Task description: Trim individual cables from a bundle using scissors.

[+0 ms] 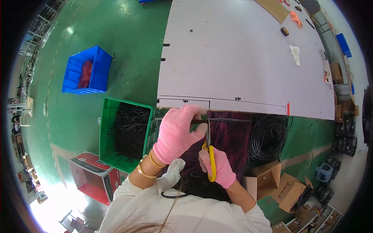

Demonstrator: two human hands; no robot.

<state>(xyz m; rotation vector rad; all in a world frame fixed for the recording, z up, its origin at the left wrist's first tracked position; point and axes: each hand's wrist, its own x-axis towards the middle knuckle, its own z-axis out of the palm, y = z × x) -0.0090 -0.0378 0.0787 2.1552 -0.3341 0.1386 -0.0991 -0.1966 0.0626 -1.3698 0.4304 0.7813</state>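
My left hand [175, 131], in a pink glove, pinches a thin black tube [232, 119] at the near edge of the white table [241, 70]. The tube runs rightward along that edge, over the dark purple cloth on my lap. Gripped in my gloved right hand [220, 167] are yellow-handled scissors [212, 163]. Their blades point away from me and cross the tube just right of my left fingers; whether they have cut into it I cannot tell. Left of my left hand, a green crate [104, 134] holds many short black tube pieces [130, 126].
Right of my lap lies a coil of black tubing [268, 136]. Open cardboard boxes [268, 175] stand near it. A blue crate [101, 72] and a red-and-grey box [95, 182] are on the floor at left. Black lines and a red mark [288, 109] run along the table's near edge.
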